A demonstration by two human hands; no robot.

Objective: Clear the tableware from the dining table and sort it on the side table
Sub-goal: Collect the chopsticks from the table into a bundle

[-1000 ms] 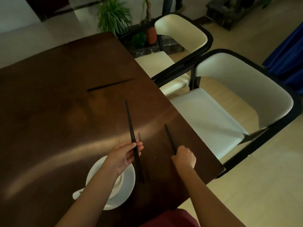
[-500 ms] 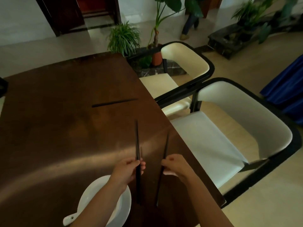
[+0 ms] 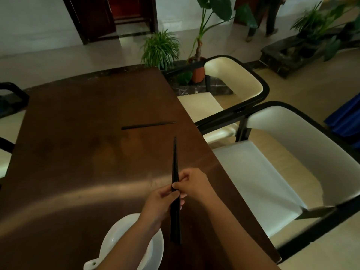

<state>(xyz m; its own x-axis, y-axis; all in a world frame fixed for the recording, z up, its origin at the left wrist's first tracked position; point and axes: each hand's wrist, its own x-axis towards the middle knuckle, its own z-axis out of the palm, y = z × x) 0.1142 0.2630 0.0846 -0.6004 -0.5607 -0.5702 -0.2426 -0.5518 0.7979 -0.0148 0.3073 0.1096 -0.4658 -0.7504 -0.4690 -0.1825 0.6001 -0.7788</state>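
Two black chopsticks (image 3: 174, 164) are held together as a pair above the dark wooden dining table (image 3: 78, 152), tips pointing away from me. My left hand (image 3: 161, 203) grips them at the middle, and my right hand (image 3: 192, 185) pinches them from the right side at the same spot. Farther out on the table lies another black chopstick (image 3: 148, 125), crosswise. A white plate (image 3: 155, 248) with a white spoon (image 3: 91, 265) sits at the near edge, partly hidden under my left forearm.
Two cream chairs with black frames (image 3: 253, 172) stand along the table's right side. Another dark chair (image 3: 11, 98) is at the far left. Potted plants (image 3: 161, 49) stand beyond the table, and a person's legs (image 3: 266, 18) are at the back right.
My hands each held one chopstick apart; they have come together, so both chopsticks are now one pair gripped by both hands. The view has tilted upward.
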